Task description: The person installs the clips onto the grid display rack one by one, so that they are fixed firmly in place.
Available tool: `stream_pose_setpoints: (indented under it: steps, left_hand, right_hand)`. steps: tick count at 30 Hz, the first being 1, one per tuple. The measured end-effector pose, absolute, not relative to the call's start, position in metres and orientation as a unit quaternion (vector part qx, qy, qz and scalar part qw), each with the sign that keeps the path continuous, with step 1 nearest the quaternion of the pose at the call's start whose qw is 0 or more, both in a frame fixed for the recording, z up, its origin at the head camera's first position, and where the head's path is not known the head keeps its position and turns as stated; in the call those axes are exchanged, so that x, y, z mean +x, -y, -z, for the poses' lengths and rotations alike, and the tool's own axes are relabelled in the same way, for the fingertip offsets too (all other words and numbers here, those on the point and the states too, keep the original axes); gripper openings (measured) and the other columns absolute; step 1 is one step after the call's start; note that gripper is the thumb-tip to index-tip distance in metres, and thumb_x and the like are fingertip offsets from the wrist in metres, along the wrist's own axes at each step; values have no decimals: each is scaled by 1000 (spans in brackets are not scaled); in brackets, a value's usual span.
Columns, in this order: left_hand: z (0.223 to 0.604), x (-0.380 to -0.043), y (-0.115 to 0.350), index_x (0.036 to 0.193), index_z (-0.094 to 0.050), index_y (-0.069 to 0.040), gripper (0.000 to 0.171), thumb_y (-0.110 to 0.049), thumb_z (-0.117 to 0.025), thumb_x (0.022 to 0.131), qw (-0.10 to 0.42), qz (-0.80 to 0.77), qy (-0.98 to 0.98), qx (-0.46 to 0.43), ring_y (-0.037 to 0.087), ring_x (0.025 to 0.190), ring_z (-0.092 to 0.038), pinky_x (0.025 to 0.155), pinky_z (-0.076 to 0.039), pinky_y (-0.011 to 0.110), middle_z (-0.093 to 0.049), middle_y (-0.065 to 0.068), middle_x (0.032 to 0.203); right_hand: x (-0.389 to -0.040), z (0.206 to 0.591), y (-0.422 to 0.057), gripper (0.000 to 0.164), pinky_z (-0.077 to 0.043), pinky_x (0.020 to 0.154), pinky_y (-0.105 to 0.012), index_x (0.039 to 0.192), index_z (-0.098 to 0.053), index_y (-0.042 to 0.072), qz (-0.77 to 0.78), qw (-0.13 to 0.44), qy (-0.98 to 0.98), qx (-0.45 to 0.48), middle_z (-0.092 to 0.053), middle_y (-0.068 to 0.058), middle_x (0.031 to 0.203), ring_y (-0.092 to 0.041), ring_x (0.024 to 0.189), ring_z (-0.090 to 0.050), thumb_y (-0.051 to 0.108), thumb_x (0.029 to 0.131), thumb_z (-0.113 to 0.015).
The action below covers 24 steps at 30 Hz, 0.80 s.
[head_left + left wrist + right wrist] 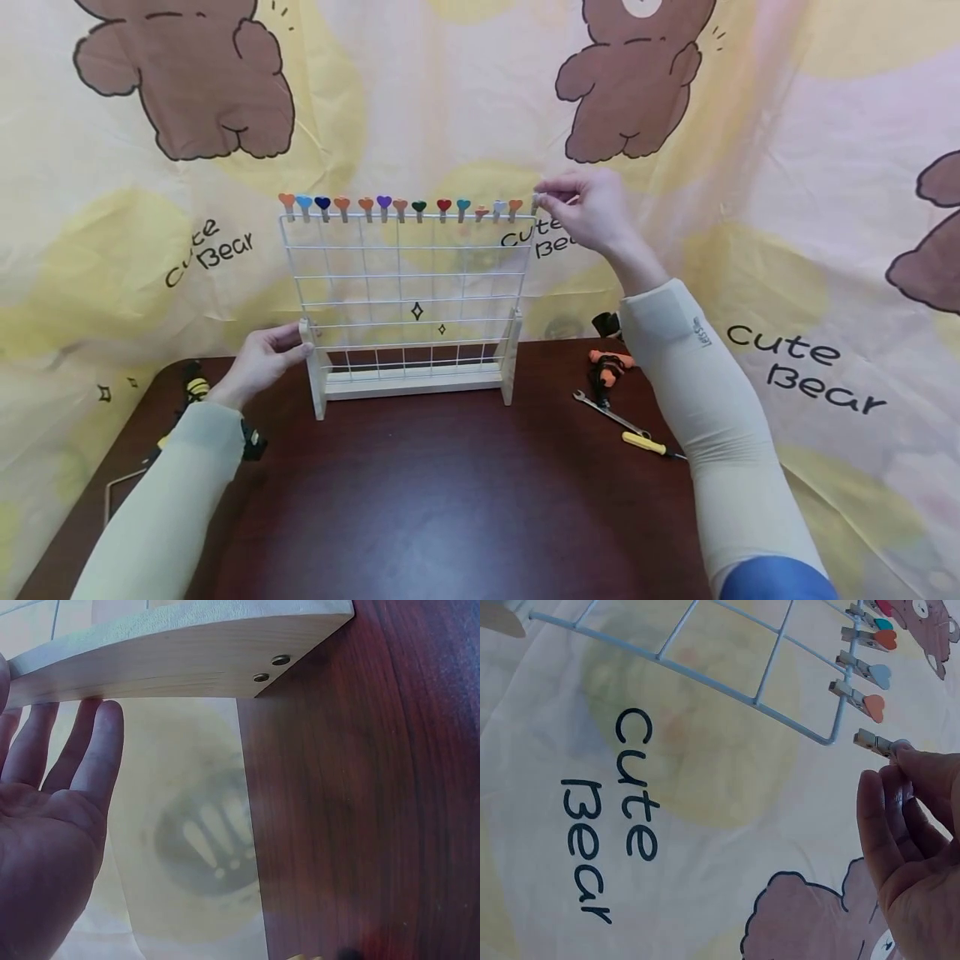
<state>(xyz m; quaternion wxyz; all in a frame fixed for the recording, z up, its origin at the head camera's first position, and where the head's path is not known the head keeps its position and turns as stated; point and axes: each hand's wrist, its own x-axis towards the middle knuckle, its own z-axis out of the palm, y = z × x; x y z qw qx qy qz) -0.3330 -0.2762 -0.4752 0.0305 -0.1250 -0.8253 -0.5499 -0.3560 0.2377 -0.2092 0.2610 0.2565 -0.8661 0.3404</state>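
Observation:
A white wire grid rack (408, 275) stands upright in a pale wooden stand (412, 385). Heart-topped mini clothespins (384, 204) in several colours line its top wire. Thumb and forefinger of my right hand (592, 208) pinch one more small wooden clothespin (874, 742) by its top end, which the fingers cover. In the right wrist view its jaws point at the grid's upper right corner, a small gap away. My left hand (262, 362) holds the stand's left upright (172, 667), thumb on one side and fingers on the other.
On the table's right lie an orange-handled tool (609, 367) with a black cord, a wrench (609, 412) and a yellow-handled screwdriver (643, 442). Yellow-and-black tools (197, 385) lie at the left, partly behind my arm. A bear-print curtain (825, 250) hangs close behind the rack.

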Motion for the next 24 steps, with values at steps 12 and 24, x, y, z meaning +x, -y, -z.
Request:
stream_pose_setpoints:
  steps: [12,24]
  left_hand:
    - [476,-329,269,149,-59,1,51,-17,-73,102,33,559,818,-133,-12,107,-64,88,-51,10,-74,-14,124]
    - [471,-321,267,152,-57,-4,55,-27,-71,104,49,484,866,-118,10,120,-66,94,-48,12,-67,18,140]
  right_hand:
    - [-366,223,-238,11,-52,65,-13,96,-85,2,-339,289,851,276,-75,-11,91,-6,75,-66,5,96,-75]
    - [-353,257,-237,44,-54,69,-17,140,-69,4,-406,286,837,230,-77,-19,97,-18,77,-69,7,96,-76]
